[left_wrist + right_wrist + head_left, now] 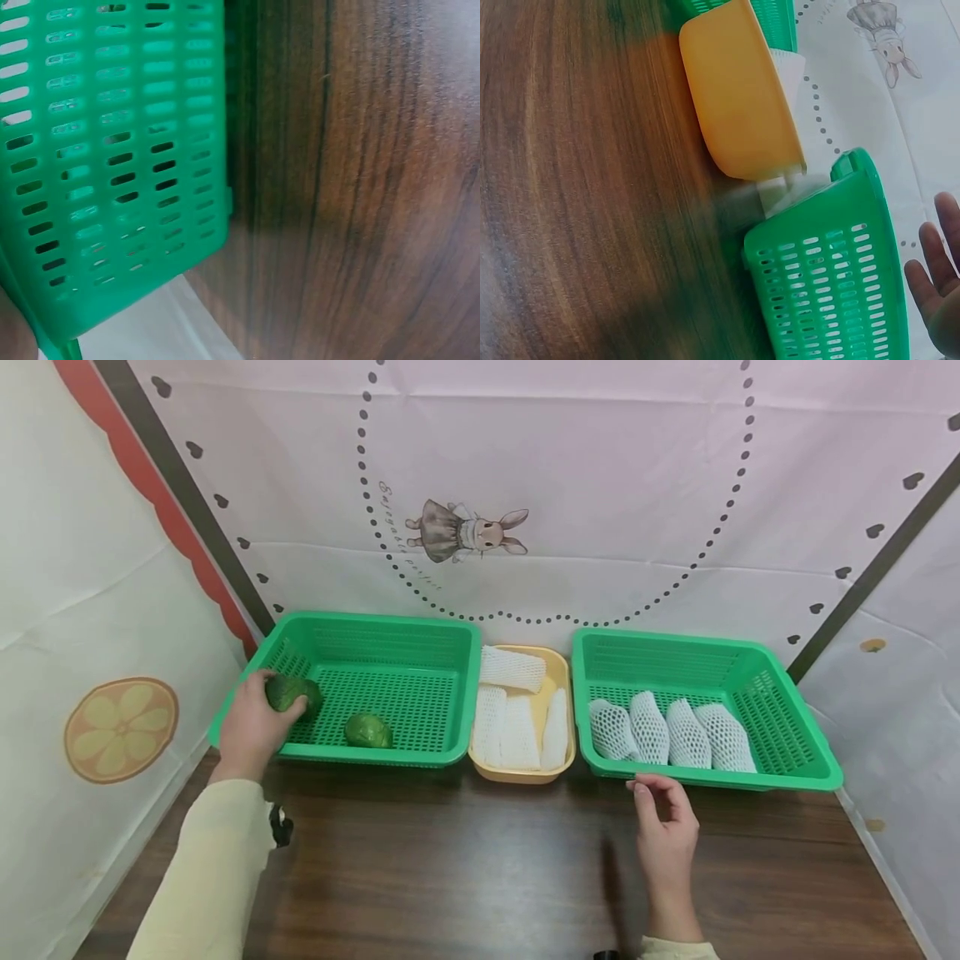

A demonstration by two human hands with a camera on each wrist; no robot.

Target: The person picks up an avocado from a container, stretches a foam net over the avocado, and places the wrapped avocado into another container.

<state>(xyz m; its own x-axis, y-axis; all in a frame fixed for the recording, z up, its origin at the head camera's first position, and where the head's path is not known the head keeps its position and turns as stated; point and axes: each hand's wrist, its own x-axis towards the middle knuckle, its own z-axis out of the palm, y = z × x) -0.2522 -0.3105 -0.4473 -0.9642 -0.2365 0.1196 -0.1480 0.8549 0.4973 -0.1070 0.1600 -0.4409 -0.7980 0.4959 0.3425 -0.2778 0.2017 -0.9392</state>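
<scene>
Left hand (255, 718) grips an avocado (290, 693) in the left basket (408, 689).
From the person, that basket sits at eleven o'clock; a second avocado (368, 731) lies inside, at four o'clock from the held one. The tray (521, 775) at twelve holds white nets (513, 667); the right basket (780, 727) at one holds four filled nets (649, 728). The right hand (666, 831), seemingly empty, its fingers loosely bent, hangs near that basket's seven o'clock.
</scene>
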